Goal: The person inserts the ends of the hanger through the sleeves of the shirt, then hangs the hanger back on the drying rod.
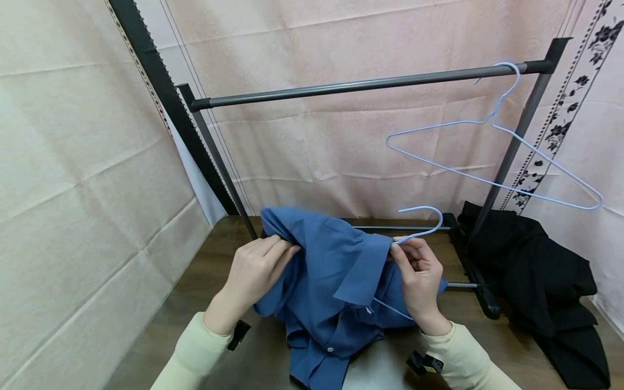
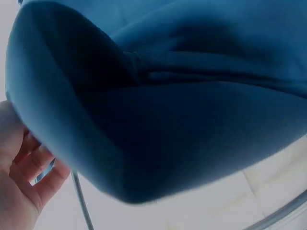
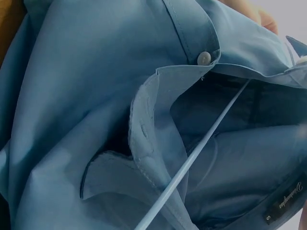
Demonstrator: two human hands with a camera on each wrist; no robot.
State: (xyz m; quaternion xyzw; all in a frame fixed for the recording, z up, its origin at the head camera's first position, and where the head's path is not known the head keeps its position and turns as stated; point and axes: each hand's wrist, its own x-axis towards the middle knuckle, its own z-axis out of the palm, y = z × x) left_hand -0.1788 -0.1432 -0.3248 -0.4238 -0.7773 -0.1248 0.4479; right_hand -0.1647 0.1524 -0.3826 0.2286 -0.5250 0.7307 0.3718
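Note:
A blue button-up shirt (image 1: 336,260) lies bunched between the two hands, low over the table. My left hand (image 1: 260,268) grips its cloth at the left shoulder; in the left wrist view the fingers (image 2: 36,163) curl at the edge of a wide fold. My right hand (image 1: 420,276) pinches a light blue wire hanger (image 1: 431,222) at the base of its hook, beside the shirt collar (image 1: 363,276). The hook stands out above the collar. In the right wrist view, the hanger's bar (image 3: 192,158) runs into the open neck, past a white button (image 3: 204,58) and a dark label (image 3: 286,201).
Behind the shirt stands a dark metal rack with a top rail (image 1: 341,88). A second blue hanger (image 1: 448,168) hangs at the rail's right end. Black cloth (image 1: 541,281) lies heaped on the wooden table (image 1: 195,287) at the right. Pale curtains (image 1: 88,179) surround the table.

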